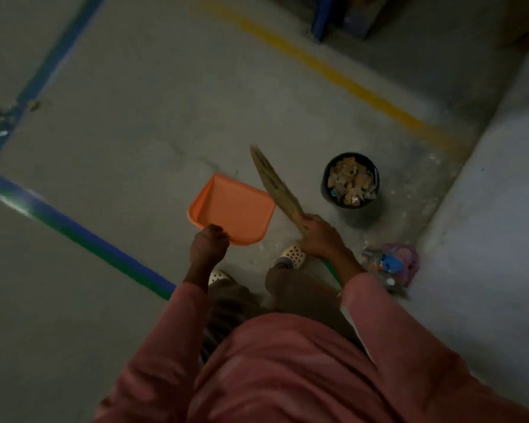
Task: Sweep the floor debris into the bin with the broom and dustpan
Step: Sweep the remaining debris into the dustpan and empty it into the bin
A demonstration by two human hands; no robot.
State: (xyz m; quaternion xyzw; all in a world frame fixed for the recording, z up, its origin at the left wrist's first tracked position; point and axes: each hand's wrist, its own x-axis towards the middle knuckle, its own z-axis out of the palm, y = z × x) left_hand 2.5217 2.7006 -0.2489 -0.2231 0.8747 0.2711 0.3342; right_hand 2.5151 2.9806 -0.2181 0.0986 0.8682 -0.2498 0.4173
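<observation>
Head view: left grip [209, 243] curls round the back of the empty orange dustpan [233, 209]; right grip [318, 236] holds the broom [276, 182]. Just past them the bin [353, 206] is full of scraps [350, 178]. Far off, some bits [32, 105] by the blue line [35, 82] look not yet swept.

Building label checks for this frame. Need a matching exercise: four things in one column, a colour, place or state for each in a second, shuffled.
Things:
1. dustpan
2. broom
3. bin
4. bag

Colour, place or state:
A. pinkish and crumpled
B. orange, held in the left hand
C. black, full of scraps
D. held in the right hand, bristles raised

Pairs: 1-B; 2-D; 3-C; 4-A
</observation>
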